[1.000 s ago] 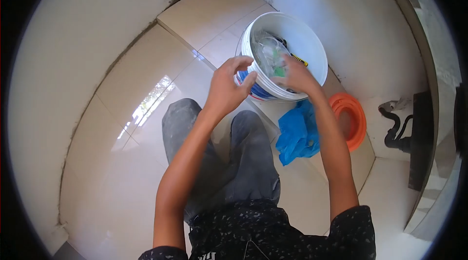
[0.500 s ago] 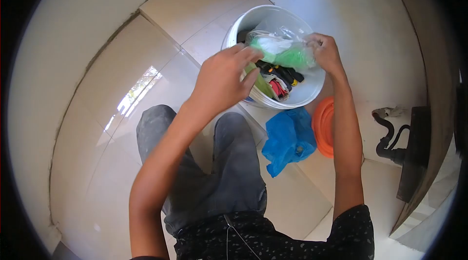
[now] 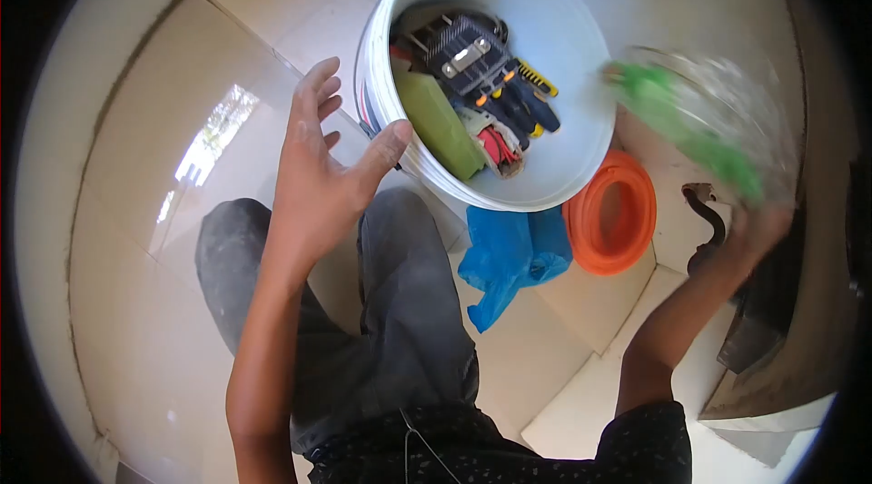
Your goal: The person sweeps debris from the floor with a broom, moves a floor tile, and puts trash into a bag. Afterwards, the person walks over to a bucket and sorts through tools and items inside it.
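Observation:
A clear plastic bag with green and white stuff in it hangs from my right hand, closed on its lower end and blurred by motion, to the right of the white bucket. My left hand is open with fingers spread, its thumb at the bucket's left rim. Inside the bucket lie several dark-handled tools with yellow and orange marks, a black ribbed object, a green block-like item and a red and white bundle.
On the tiled floor by the bucket lies a blue plastic bag. An orange ring-shaped basin or lid sits beside it. A black pipe and dark box-like fitting stand at the right wall. My knees are near the bucket.
My right hand has lifted the clear bag out of the bucket and swung it right. My left hand has drawn back leftward to the rim. The bucket's contents now show more fully.

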`<state>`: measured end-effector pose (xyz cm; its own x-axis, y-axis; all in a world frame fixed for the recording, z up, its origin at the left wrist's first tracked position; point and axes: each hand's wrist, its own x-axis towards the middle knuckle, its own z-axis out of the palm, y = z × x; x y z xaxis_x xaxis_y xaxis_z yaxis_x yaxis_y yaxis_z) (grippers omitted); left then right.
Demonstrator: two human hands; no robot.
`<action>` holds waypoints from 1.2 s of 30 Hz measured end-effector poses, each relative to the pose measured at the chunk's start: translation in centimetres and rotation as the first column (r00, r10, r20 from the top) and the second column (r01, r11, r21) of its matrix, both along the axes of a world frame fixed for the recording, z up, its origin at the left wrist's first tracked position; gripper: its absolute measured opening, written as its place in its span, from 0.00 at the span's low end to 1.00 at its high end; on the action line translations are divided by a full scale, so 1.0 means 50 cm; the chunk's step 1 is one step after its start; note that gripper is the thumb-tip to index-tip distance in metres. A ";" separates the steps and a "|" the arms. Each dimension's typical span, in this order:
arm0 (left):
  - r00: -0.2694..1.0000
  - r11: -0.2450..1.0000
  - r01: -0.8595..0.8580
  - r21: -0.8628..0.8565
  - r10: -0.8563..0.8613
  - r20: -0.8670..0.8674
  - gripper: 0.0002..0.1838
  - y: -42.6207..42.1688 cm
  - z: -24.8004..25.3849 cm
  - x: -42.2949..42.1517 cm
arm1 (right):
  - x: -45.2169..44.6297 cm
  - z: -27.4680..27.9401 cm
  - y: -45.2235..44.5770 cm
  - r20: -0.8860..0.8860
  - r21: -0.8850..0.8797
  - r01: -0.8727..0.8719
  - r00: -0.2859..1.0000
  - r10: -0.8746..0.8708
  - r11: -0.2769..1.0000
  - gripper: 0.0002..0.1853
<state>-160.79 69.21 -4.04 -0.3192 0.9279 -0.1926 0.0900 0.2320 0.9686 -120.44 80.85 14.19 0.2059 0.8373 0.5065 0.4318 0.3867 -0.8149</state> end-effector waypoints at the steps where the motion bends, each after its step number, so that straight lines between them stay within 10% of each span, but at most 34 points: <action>1: 1.000 1.000 0.009 -0.029 -0.008 0.016 0.43 -0.002 -0.007 0.006 | 0.036 0.024 -0.038 0.619 0.086 0.038 0.781 -0.083 0.996 0.13; 3: 0.983 0.999 0.021 0.028 -0.026 0.182 0.43 -0.003 -0.021 0.024 | 0.057 0.030 -0.094 0.968 0.133 0.009 0.213 -0.132 0.991 0.16; 6: 0.987 0.997 0.036 0.072 -0.046 0.152 0.38 0.000 -0.042 0.036 | 0.074 -0.029 -0.122 0.944 0.080 0.154 0.305 -0.124 0.985 0.19; 7: 0.995 0.989 0.059 0.138 -0.070 0.076 0.35 0.003 -0.045 0.036 | 0.115 -0.079 -0.118 0.568 -0.056 0.247 0.805 -0.173 0.967 0.18; 8: 1.000 0.990 -0.009 0.139 0.008 0.011 0.35 0.003 -0.045 0.037 | 0.149 -0.125 -0.111 -0.038 -0.210 0.247 0.965 -0.260 0.946 0.18; 10: 0.937 0.959 0.005 0.284 0.095 -0.336 0.31 0.022 -0.029 0.019 | 0.083 -0.240 -0.080 0.571 -0.049 0.197 0.810 -0.134 0.979 0.17; 13: 0.740 0.844 0.407 0.350 -0.079 -0.668 0.24 0.087 0.035 -0.019 | 0.126 -0.372 -0.065 0.702 -0.058 0.368 0.676 -0.224 0.928 0.09; 15: 0.530 0.773 0.623 0.122 -0.302 -0.793 0.22 0.140 0.077 0.011 | 0.153 -0.449 -0.081 0.574 -0.146 0.313 0.799 -0.177 0.939 0.09; 19: 0.011 0.504 0.811 -0.296 -0.519 -0.855 0.18 0.236 0.081 0.071 | 0.142 -0.472 -0.092 0.795 -0.388 0.165 0.557 0.239 0.907 0.09; 22: -0.304 0.290 0.823 -0.488 -0.501 -0.810 0.14 0.284 0.047 0.105 | 0.025 -0.375 -0.063 0.741 -0.261 0.241 0.670 0.034 0.935 0.12; 25: -0.463 0.147 0.800 -0.582 -0.468 -0.753 0.10 0.292 0.014 0.113 | -0.131 -0.261 -0.042 0.493 -0.093 -0.142 0.853 0.170 0.985 0.11; 27: -0.532 0.077 0.779 -0.622 -0.442 -0.722 0.08 0.298 -0.004 0.110 | -0.223 -0.260 -0.025 0.725 -0.294 -0.316 0.541 0.426 0.902 0.14; 29: -0.525 0.055 0.793 -0.606 -0.443 -0.727 0.07 0.300 -0.010 0.100 | -0.305 -0.291 -0.007 0.526 -0.737 -0.240 0.384 0.759 0.632 0.26; 33: -0.304 0.164 0.887 -0.432 -0.498 -0.812 0.05 0.296 0.016 0.065 | -0.330 -0.367 0.009 0.565 -0.825 -0.021 -0.073 0.822 0.565 0.37; 36: -0.232 0.145 0.928 -0.344 -0.497 -0.836 0.05 0.293 0.022 0.054 | -0.340 -0.393 0.026 0.548 -0.836 -0.069 -0.091 0.831 0.544 0.39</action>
